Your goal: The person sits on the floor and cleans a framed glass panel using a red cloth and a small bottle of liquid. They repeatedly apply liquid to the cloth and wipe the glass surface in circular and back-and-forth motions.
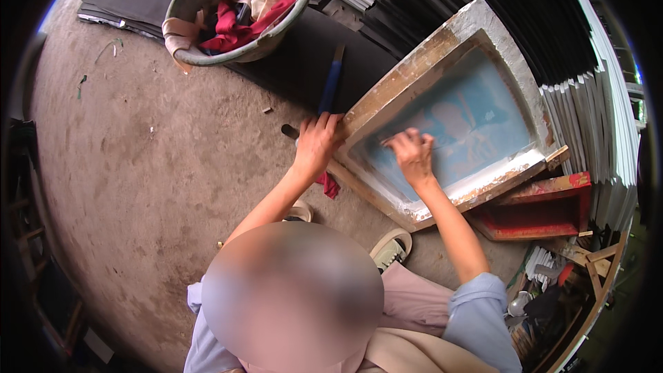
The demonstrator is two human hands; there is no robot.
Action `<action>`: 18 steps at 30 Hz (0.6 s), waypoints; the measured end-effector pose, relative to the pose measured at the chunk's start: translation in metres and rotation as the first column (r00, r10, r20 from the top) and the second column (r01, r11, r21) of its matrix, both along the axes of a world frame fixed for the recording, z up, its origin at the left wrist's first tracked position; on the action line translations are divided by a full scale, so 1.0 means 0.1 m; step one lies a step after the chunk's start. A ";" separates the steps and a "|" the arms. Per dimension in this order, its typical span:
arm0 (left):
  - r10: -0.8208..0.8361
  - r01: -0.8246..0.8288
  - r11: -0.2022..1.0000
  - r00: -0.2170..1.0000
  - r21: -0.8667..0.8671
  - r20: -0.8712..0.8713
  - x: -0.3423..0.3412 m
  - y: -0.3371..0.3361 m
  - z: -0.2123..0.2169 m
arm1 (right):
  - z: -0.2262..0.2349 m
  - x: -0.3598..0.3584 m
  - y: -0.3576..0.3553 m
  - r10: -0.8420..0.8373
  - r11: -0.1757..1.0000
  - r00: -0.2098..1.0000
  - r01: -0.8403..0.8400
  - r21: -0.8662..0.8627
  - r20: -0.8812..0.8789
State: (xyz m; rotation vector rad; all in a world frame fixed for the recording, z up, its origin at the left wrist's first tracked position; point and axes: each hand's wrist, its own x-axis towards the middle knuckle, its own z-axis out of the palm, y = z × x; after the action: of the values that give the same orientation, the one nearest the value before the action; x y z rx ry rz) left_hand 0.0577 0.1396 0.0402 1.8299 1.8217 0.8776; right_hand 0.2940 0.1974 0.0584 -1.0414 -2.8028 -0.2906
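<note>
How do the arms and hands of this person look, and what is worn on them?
The left hand and the right hand wear no gloves, and no watch is visible. The right sleeve is pale blue cloth, rolled up near the elbow. The left sleeve shows a similar pale colour, but it is mostly hidden.
</note>
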 end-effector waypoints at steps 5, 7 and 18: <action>0.007 -0.007 1.000 1.000 0.021 -0.017 -0.01 0.02 0.01 | 0.04 0.07 0.02 0.125 0.991 0.989 -0.120 -0.065 0.079; 0.005 -0.005 1.000 1.000 0.005 -0.014 0.02 0.00 0.03 | 0.04 0.08 0.02 0.063 0.997 0.996 -0.066 0.038 0.065; 0.014 -0.014 1.000 1.000 0.003 -0.001 0.00 0.01 0.00 | -0.03 0.02 0.02 0.246 0.968 0.963 -0.250 0.024 0.109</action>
State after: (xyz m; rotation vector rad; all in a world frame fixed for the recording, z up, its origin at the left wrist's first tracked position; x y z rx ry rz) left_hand 0.0578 0.1407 0.0406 1.8219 1.8363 0.8854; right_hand 0.2956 0.1999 0.0553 -0.6746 -2.9676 -0.3772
